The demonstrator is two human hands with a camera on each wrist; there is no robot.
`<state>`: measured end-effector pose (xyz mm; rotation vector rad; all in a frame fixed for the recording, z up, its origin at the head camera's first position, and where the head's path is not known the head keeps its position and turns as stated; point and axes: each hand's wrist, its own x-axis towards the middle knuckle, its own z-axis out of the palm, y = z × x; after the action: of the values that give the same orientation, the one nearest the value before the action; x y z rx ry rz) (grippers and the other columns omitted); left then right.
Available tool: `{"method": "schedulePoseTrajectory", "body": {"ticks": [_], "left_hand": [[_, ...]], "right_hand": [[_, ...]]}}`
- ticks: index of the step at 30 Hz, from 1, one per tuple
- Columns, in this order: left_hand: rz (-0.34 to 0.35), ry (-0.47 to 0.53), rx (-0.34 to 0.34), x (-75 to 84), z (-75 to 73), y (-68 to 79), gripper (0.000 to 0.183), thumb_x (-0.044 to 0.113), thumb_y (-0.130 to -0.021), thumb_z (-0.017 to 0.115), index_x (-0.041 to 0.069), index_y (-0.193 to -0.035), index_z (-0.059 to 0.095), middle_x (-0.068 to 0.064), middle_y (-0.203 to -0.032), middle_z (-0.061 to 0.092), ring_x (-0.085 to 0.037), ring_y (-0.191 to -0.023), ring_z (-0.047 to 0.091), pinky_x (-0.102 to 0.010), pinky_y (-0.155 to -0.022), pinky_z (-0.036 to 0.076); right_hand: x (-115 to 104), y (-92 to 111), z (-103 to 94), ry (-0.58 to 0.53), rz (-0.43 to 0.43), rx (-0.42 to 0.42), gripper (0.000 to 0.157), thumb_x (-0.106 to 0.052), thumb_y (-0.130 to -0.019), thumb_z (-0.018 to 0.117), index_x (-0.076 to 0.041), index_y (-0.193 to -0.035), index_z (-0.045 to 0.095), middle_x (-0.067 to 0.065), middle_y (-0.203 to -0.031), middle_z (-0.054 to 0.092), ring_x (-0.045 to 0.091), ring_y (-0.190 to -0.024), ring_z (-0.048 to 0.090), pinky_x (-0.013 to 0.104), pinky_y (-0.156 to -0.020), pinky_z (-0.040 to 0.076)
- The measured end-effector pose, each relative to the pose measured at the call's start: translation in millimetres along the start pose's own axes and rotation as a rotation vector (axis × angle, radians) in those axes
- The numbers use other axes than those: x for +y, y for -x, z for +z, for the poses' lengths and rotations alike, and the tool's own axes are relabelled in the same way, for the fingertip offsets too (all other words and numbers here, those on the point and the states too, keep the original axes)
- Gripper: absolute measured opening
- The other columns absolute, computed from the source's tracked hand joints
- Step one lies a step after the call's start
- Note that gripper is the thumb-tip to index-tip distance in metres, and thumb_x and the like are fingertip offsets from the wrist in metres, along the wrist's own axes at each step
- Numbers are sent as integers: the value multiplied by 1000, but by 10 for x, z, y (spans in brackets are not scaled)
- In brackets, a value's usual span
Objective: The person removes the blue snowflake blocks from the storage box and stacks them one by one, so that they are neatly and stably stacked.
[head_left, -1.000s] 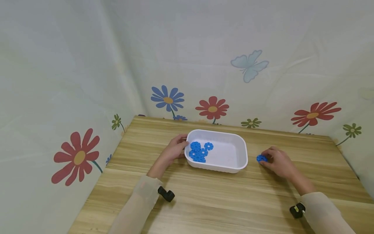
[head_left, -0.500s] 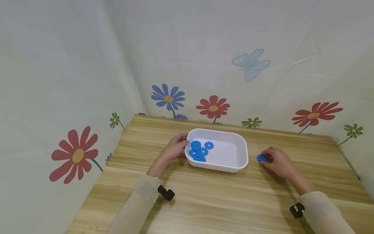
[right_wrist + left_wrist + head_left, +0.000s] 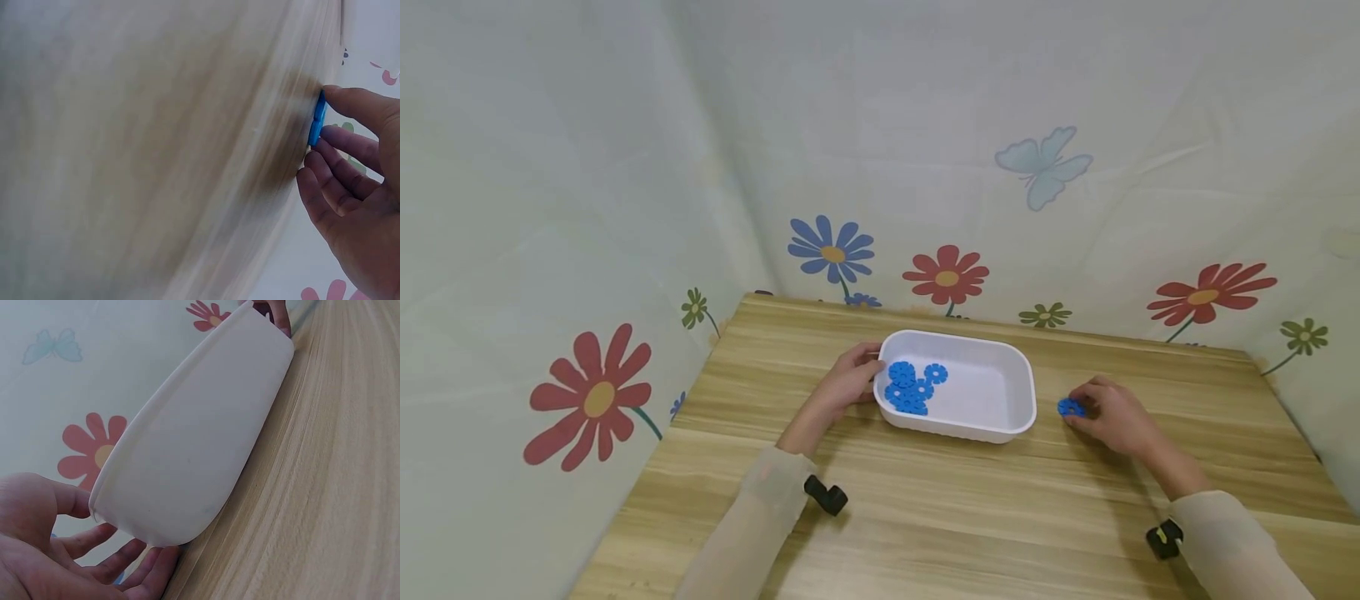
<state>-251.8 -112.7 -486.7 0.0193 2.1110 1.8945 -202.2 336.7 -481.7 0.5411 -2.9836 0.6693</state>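
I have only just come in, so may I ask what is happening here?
At a wooden table, a person's left hand grips the left end of a white tub. Several blue discs lie inside it, bunched toward that end. The right hand pinches one more blue disc outside the tub, to its right.

Pale cloth walls (image 3: 910,150) printed with flowers (image 3: 946,278) and a butterfly (image 3: 1043,168) enclose a wood-grain table (image 3: 970,508)

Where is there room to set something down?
Bare: the table in front of the white tray, between the sleeves, and the tray's right part. Crowded: its left end, with blue discs inside and the left hand gripping it, and where the right hand pinches another disc.
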Motion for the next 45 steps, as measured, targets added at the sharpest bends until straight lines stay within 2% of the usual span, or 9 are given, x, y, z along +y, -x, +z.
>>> {"method": "schedulePoseTrajectory", "body": {"ticks": [15,21,25,28,34,38,42,45], "left_hand": [[-25,5,10,45,12,30,44,20,-111,54,13,-154,52,-16,-153,54,-32,-127,62,-43,-92,62],[-19,6,12,11,17,23,43,19,-111,54,12,-154,52,-17,-151,55,-32,-127,62,-44,-92,62],[-21,5,16,6,20,24,44,19,-110,54,12,-154,52,-17,-151,55,-32,-127,62,-43,-92,63],[-21,5,16,19,16,21,44,20,-110,54,12,-154,52,-16,-151,55,-31,-127,62,-43,-92,62],[-22,7,13,47,1,32,45,20,-110,55,12,-154,52,-16,-152,54,-31,-127,62,-44,-93,62],[-21,3,17,55,-8,36,45,21,-110,55,12,-154,52,-16,-152,54,-30,-126,63,-43,-92,63],[-23,5,18,50,-2,32,44,21,-111,55,12,-153,52,-16,-152,54,-30,-125,63,-43,-91,63],[-23,3,15,45,14,39,43,20,-111,54,11,-153,53,-16,-151,55,-30,-125,63,-43,-91,63]], "right_hand": [[-16,-13,-10,1,6,-4,34,-17,-88,88,5,-111,74,13,-101,67,31,-92,66,54,-83,58],[14,-1,-5,2,3,-4,35,-18,-88,88,5,-111,74,13,-103,67,31,-92,66,54,-83,59],[42,9,-17,-36,12,-12,42,-20,-88,88,8,-116,72,15,-105,68,33,-96,67,55,-84,60],[9,15,-87,-93,33,-18,47,-20,-91,85,11,-122,68,21,-111,69,40,-103,67,58,-88,59],[-191,7,-303,-127,43,33,46,-18,-100,76,11,-132,63,28,-125,66,46,-115,61,64,-96,55],[-396,-34,-381,-109,-1,109,43,-20,-99,77,8,-130,65,26,-122,68,44,-112,63,63,-94,56],[-659,-116,-354,-83,-54,154,40,-19,-97,80,6,-125,69,22,-117,71,40,-107,66,59,-90,59],[-841,-194,-257,-96,-92,143,36,-16,-94,82,4,-122,71,18,-115,71,38,-104,67,57,-88,60]]}}
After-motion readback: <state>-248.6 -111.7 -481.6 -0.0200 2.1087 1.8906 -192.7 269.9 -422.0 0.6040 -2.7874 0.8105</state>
